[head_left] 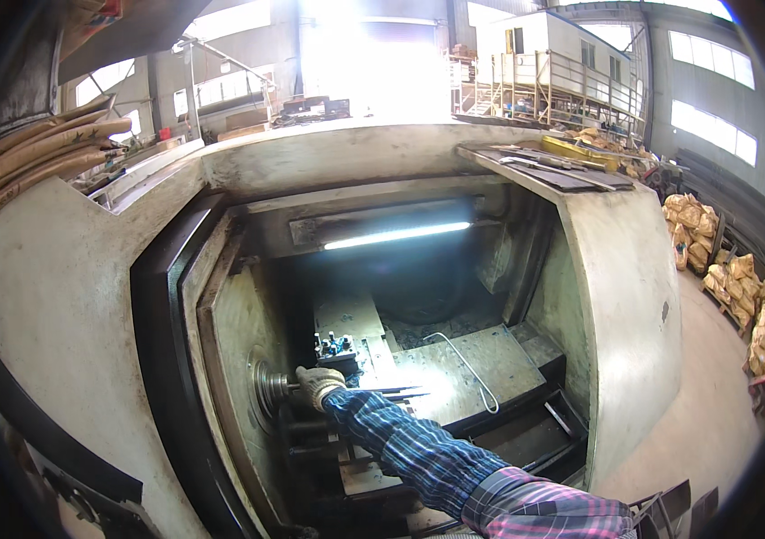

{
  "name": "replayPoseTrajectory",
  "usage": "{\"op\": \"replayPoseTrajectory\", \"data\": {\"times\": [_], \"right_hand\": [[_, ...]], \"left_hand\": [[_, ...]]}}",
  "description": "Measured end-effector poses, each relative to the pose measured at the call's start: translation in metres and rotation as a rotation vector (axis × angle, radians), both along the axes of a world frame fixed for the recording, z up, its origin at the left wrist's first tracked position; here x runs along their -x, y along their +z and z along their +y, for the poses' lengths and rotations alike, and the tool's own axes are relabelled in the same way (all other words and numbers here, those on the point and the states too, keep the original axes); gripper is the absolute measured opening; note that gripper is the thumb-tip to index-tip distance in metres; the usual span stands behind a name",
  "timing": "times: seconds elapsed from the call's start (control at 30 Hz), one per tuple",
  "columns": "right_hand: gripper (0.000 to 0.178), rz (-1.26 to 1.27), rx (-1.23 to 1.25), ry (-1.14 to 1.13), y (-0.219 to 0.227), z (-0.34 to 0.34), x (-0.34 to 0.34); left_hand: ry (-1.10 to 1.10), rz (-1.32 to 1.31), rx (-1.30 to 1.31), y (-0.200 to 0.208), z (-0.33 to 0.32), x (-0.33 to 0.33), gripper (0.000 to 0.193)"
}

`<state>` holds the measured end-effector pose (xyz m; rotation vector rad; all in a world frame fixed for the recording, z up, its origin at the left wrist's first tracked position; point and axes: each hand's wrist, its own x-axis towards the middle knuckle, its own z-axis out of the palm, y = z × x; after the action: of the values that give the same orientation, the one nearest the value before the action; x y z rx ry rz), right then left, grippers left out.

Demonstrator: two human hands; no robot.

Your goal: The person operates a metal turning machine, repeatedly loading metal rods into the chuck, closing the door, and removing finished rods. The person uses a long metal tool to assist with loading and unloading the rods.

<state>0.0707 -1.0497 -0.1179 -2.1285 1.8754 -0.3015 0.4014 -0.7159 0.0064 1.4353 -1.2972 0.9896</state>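
Observation:
My right arm, in a blue plaid sleeve cover, reaches into the machine from the lower right. My right hand [318,386], in a pale knitted glove, is closed at the end of a short metal rod [292,386]. The rod sticks out of the round metal chuck [269,389] on the machine's left inner wall. The fingertips are partly hidden, but they seem wrapped about the rod. Just behind the hand stands a tool holder [335,345] with several bolts. My left hand is out of the picture.
A bent wire hook [468,370] lies on the metal bed cover [499,355] right of my hand. A lamp [397,235] glows on the back wall. The machine housing [629,332] surrounds the opening, with flat strips [571,171] on top. Wrapped bundles [733,283] stand at right.

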Motion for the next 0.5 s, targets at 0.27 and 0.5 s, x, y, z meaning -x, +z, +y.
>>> {"op": "replayPoseTrajectory", "data": {"times": [0.27, 0.5], "right_hand": [[0.063, -0.137, 0.338, -0.005, 0.023, 0.033, -0.003], [0.073, -0.395, 0.69, 0.155, 0.027, 0.154, 0.058]], "left_hand": [[-0.436, -0.165, 0.007, -0.021, -0.005, 0.059, 0.073], [-0.909, -0.065, -0.146, 0.014, -0.045, 0.153, 0.057]]}}
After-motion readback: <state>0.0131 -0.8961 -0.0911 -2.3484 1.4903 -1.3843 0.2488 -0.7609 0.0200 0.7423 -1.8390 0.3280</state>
